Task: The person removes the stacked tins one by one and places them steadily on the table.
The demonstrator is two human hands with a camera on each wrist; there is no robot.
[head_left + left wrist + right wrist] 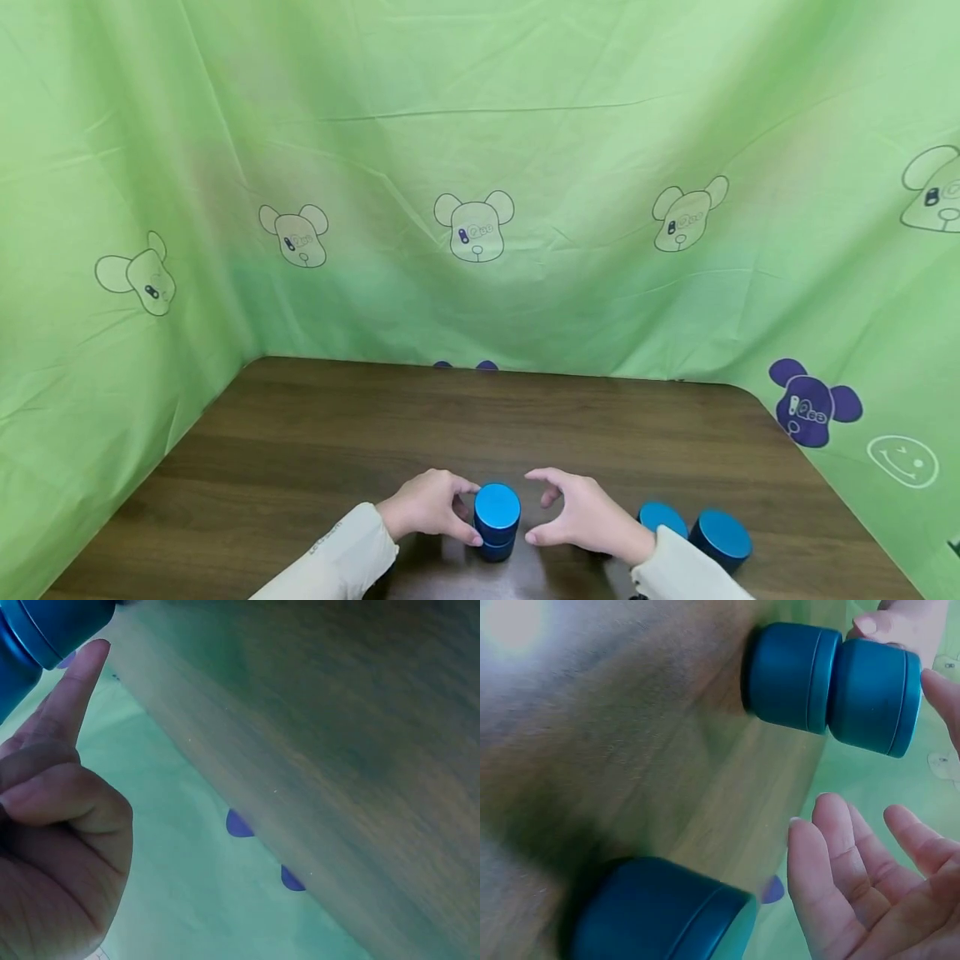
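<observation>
Two blue round tins are stacked near the table's front edge, the upper tin (497,505) on the lower tin (495,547). My left hand (461,512) pinches the stack, thumb low and index finger high. In the left wrist view the index fingertip (91,654) touches the tin (37,630). My right hand (537,508) hovers just right of the stack, fingers spread and loosely bent, not touching it. The right wrist view shows the stack (832,682) lying across the frame beyond my open right hand (870,885).
Two more blue tins (662,517) (722,539) sit to the right, behind my right wrist; one tin (660,915) fills the bottom of the right wrist view. The dark wooden table (375,425) is walled by green printed cloth (480,167) at the back and sides.
</observation>
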